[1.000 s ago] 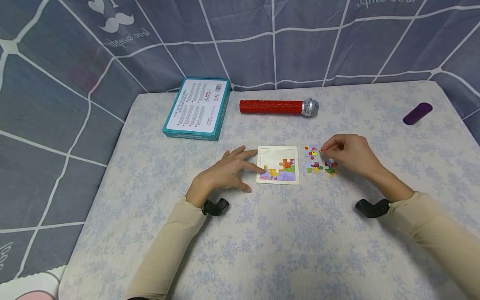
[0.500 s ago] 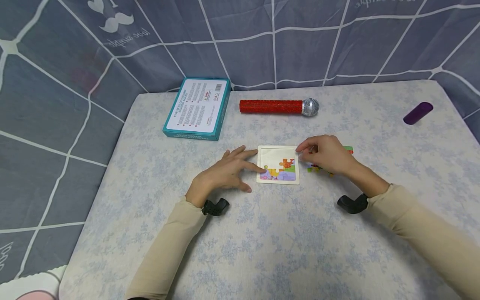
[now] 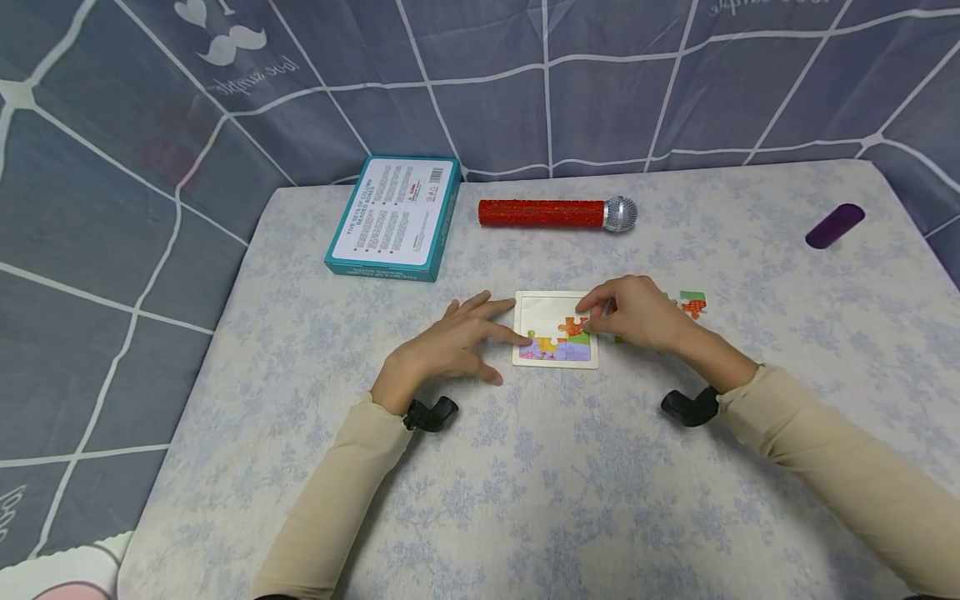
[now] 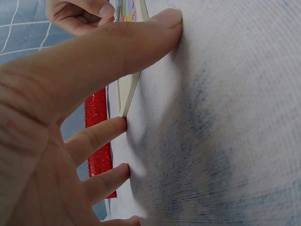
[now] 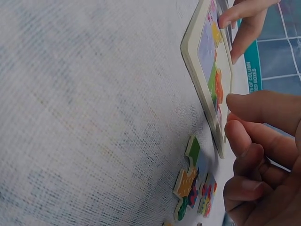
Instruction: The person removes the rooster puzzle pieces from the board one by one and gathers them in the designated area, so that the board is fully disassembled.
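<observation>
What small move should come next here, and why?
Probably the right hand should lower the mostly hidden piece it seems to pinch into the tray: that hand is over the right side, by the orange piece, bare tray shows nearby, and the left hand lies at the left edge.

Both mine: one left grip [image 3: 453, 346], one right grip [image 3: 637, 312]; two beige sleeves [image 3: 330, 492]; two black wrist devices [image 3: 430, 414]; one tabletop [image 3: 525, 483]; one puzzle tray [image 3: 555, 364]; several puzzle pieces [image 3: 551, 347] inside it, exact number unclear to me; at least two loose pieces [image 5: 186, 182] beside it, full count blocked by my right grip; one teal-edged box [image 3: 393, 212]; one red microphone [image 3: 551, 213]; one purple cylinder [image 3: 835, 226]
</observation>
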`<state>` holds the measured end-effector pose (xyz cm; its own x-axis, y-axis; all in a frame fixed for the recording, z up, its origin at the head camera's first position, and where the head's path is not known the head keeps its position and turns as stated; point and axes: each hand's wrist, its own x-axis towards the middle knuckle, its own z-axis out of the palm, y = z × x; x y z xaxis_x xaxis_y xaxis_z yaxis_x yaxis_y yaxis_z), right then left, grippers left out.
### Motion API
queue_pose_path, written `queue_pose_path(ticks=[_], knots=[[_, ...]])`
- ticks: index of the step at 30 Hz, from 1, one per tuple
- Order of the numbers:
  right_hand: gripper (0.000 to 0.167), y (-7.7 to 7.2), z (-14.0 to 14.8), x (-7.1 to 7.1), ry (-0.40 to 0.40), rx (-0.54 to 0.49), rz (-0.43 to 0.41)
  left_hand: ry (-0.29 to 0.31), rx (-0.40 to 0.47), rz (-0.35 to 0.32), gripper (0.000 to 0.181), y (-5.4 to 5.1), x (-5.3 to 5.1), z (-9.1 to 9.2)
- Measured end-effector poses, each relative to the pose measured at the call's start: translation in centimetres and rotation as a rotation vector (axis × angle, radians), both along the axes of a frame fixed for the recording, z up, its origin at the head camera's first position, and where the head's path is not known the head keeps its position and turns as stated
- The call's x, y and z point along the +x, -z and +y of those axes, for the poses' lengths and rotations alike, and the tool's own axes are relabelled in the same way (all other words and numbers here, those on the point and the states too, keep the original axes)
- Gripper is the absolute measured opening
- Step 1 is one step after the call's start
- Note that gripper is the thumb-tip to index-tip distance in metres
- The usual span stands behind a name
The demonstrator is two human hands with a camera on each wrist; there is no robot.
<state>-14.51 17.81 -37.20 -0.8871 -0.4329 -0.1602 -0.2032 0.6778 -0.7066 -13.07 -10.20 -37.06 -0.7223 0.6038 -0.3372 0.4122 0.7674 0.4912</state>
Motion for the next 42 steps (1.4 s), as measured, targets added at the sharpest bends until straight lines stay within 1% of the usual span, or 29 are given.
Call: queue_pose_path(ticks=[9,17,21,25,29,33,38,42], knots=[[0.02,0.1,0.0,0.0,0.012,0.028,-0.013,-0.003,-0.003,0.006,0.062,0.0,0.0,0.0],[0.019,0.4,-0.1,0.0,0.025,0.02,0.014,-0.005,-0.003,0.003,0.061,-0.1,-0.1,0.0],[0.015,0.4,-0.1,0.0,0.047,-0.008,-0.018,-0.003,-0.002,0.004,0.062,0.0,-0.1,0.1],[0.011,0.3,0.0,-0.1,0.081,-0.048,-0.093,0.003,-0.008,0.004,0.062,0.0,0.0,0.0],[0.012,0.3,0.1,-0.1,0.095,-0.075,-0.141,0.0,-0.009,0.0,0.062,0.0,0.0,0.0],[0.014,0.3,0.1,-0.1,0.089,-0.093,-0.149,-0.002,-0.01,0.0,0.062,0.0,0.0,0.0],[0.014,0.1,0.3,-0.1,0.082,-0.081,-0.136,0.002,-0.012,0.002,0.062,0.1,-0.1,0.0],[0.016,0.2,1.0,0.0,0.09,-0.081,-0.141,0.001,-0.01,0.004,0.061,0.1,0.0,0.0]])
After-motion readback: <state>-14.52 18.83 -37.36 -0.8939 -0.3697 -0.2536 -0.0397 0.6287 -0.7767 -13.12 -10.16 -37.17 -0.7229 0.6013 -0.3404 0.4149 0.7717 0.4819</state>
